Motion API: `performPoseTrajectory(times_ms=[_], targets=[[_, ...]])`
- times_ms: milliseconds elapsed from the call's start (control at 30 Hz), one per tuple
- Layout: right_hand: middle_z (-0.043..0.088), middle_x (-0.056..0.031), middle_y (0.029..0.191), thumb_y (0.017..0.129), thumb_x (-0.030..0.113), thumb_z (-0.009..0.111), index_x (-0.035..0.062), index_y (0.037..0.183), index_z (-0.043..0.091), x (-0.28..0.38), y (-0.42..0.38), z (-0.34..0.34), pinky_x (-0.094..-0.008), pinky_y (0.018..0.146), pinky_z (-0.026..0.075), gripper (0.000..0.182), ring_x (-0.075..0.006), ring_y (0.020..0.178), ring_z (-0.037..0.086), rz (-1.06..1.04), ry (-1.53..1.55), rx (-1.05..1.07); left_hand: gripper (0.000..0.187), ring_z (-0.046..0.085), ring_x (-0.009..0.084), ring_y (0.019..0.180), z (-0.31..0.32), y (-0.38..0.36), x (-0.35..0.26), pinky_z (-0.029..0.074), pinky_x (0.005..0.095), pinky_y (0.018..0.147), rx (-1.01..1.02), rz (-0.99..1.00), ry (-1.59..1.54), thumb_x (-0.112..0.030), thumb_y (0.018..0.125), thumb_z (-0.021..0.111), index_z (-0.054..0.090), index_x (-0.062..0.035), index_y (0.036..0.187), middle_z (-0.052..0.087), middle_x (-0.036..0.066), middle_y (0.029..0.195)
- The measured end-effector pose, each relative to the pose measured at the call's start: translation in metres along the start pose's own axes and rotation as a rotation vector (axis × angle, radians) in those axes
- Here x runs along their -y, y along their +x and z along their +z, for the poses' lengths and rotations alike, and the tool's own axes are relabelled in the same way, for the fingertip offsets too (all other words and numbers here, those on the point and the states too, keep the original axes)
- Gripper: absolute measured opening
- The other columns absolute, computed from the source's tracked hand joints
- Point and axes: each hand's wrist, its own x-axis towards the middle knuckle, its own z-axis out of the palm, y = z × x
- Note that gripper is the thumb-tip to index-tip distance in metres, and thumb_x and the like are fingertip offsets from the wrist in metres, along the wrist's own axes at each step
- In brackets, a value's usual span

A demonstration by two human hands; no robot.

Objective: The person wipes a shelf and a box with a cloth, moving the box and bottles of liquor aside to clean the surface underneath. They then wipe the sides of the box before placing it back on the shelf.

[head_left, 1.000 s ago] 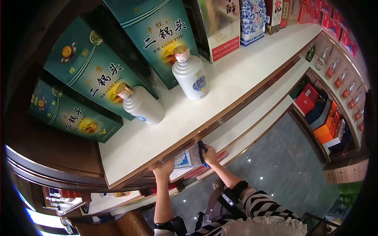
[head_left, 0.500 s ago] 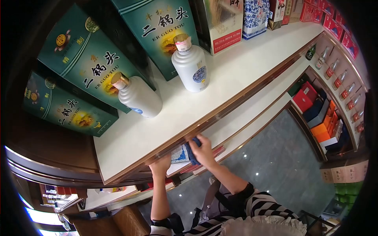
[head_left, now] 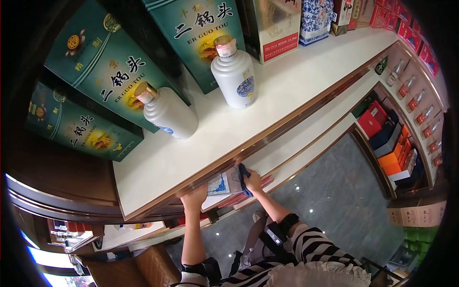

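Below the front edge of the upper white shelf [head_left: 210, 138], both my hands are at a clear-looking box [head_left: 224, 184] with a blue pattern. My left hand [head_left: 195, 197] grips the box's left end, its fingertips partly hidden by the shelf edge. A dark blue cloth [head_left: 245, 180] is bunched in my right hand [head_left: 252, 182], against the right end of the box. Above, two white bottles with gold caps, one at the left [head_left: 169, 112] and one further right [head_left: 235, 79], stand on the shelf before green boxes [head_left: 107, 91].
More boxes [head_left: 275, 28] and a blue-and-white patterned package [head_left: 315, 21] line the shelf's back. Small bottles [head_left: 416, 100] stand at the right above red and orange boxes [head_left: 392, 158]. A brown chair [head_left: 155, 260] is at the lower left, cartons [head_left: 416, 213] at the lower right.
My right hand has moved slightly right and down with the blue cloth, and more of the box shows. My left hand stays at its left end. The view has shifted slightly.
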Motion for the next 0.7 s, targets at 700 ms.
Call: performPoseTrajectory(times_ms=[700], targets=[[0.058,-0.0200,0.074,0.071,0.008,0.052,0.0008,0.086,0.058,0.023,-0.011,-0.008,-0.0366,0.066,0.045,0.018,-0.0336,0.072,0.057,-0.260,-0.014,-0.128,0.026,0.044,0.0298,0.101,-0.012,0.008,-0.009,0.027,0.0483,0.087,0.207,-0.145,-0.085,-0.027,0.080,0.046,0.054,-0.0177,0.103,0.051,0.006,0.109]])
